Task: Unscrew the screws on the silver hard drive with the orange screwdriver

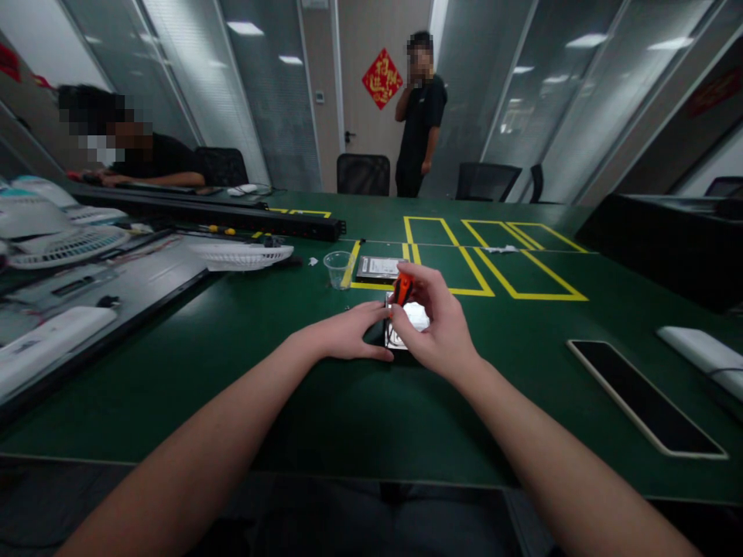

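A hard drive [414, 316] with a bright, shiny face lies on the green table in front of me, partly covered by my hands. My left hand [351, 333] holds its left edge, the thumb at the near corner and the fingers at the far one. In my right hand [444, 329] is an orange and black screwdriver [403, 288], gripped by its handle above the drive. The screwdriver's tip is hidden, so I cannot tell whether it touches the drive. Just beyond lies a second hard drive [377, 268], label up, with a clear plastic cup [338, 271] to its left.
Yellow tape [481, 282] marks rectangles on the table. A phone [647, 398] and a white device [702, 356] lie at right. Left are a metal panel [156, 267], white fan-like parts [241, 254] and a long black bar [232, 213]. Two people are beyond the table.
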The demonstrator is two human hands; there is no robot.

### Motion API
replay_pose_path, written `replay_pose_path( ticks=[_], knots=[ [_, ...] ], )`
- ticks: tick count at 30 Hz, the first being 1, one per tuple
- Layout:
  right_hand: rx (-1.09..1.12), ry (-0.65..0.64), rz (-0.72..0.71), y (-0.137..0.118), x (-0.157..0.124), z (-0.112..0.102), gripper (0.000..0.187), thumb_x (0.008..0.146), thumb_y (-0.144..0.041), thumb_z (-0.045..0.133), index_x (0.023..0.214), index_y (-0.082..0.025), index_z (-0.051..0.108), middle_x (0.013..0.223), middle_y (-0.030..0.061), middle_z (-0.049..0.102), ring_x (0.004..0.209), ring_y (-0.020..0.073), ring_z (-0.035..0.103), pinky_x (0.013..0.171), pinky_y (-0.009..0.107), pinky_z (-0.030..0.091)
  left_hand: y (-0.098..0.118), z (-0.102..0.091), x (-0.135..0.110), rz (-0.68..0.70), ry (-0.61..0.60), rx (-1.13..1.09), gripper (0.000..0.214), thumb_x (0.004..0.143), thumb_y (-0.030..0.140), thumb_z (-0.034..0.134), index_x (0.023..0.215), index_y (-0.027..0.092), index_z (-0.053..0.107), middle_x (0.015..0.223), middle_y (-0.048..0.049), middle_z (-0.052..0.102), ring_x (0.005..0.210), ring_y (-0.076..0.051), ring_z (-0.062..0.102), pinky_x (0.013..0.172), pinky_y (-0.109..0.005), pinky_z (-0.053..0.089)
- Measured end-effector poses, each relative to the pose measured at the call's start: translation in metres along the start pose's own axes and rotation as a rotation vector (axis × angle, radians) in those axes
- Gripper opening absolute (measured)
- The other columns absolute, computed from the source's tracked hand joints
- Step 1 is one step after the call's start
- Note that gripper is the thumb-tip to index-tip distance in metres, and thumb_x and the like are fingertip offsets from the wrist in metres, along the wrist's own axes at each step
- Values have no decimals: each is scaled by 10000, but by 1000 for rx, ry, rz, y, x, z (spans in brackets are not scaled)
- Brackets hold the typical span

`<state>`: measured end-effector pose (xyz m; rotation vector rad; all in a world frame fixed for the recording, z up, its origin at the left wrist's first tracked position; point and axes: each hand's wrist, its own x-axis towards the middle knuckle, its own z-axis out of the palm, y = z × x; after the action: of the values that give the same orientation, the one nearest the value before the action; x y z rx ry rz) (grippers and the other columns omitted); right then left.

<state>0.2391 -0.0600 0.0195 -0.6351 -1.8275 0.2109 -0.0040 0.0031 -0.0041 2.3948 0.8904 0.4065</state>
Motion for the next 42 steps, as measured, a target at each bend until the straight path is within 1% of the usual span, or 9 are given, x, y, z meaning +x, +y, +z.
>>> replay_pose_path(
  ticks=[7,11,16,20,24,31,35,39,42],
  knots=[
    [-103,23,-26,-1,5,-4,499,1171,-268,832,1656,-351,744,1280,72,844,1097,321,814,964,519,740,-2,1,0,7,1,2,1023,995,625,1089,1857,259,679,1979,-207,658,1862,-499,614,1582,-675,458],
    [-70,13,-11,-4,5,-5,498,1185,-234,805,1662,-367,758,1297,80,833,1109,324,809,971,531,750,-1,0,0,25,0,1,1049,999,639,1078,1884,266,655,2032,-195,604,1905,-507,564,1600,-684,435],
    [-56,1,15,-7,4,-3,515,1189,-211,765,1679,-368,754,1351,95,825,1103,317,810,994,549,774,2,0,-1,23,0,-1,990,1007,605,1078,1854,280,681,1987,-187,655,1863,-506,612,1579,-693,469],
    [-17,6,-6,-5,4,-1,533,1182,-174,732,1681,-360,747,1362,90,822,1105,297,818,1008,523,776,2,0,-1,-2,1,1,1003,986,607,1100,1836,257,696,1974,-202,662,1854,-512,622,1582,-679,469],
    [15,22,-6,-2,2,1,563,1169,-152,705,1697,-348,719,1398,93,824,1126,284,850,1013,500,772,0,-1,-1,40,-5,-13,989,995,595,1094,1842,281,691,1985,-186,656,1867,-495,610,1599,-677,447],
    [-50,3,32,-2,2,-1,582,1130,-234,814,1692,-349,718,1449,102,863,1151,317,853,1069,543,775,2,-1,-1,-8,-6,-6,1019,985,615,1102,1851,270,690,1962,-203,671,1854,-515,621,1570,-679,483],
    [-87,52,32,1,2,-1,508,1141,-298,868,1633,-345,747,1359,90,869,1081,312,838,1007,534,769,2,-2,-1,-15,-19,-21,1038,991,596,1096,1878,264,670,1987,-204,644,1862,-514,605,1573,-687,473],
    [-99,64,41,3,0,-2,479,1161,-291,861,1625,-353,756,1315,80,871,1052,307,826,993,538,763,-2,0,-1,13,-9,-13,1050,1010,616,1083,1913,314,642,2021,-182,613,1882,-510,583,1570,-712,474],
    [-85,51,49,3,1,-2,492,1170,-278,842,1647,-362,762,1338,90,873,1110,329,837,1014,559,766,-3,1,0,18,-4,-2,1064,1007,628,1085,1916,302,640,2015,-195,617,1885,-514,580,1572,-720,469]
  ],
)
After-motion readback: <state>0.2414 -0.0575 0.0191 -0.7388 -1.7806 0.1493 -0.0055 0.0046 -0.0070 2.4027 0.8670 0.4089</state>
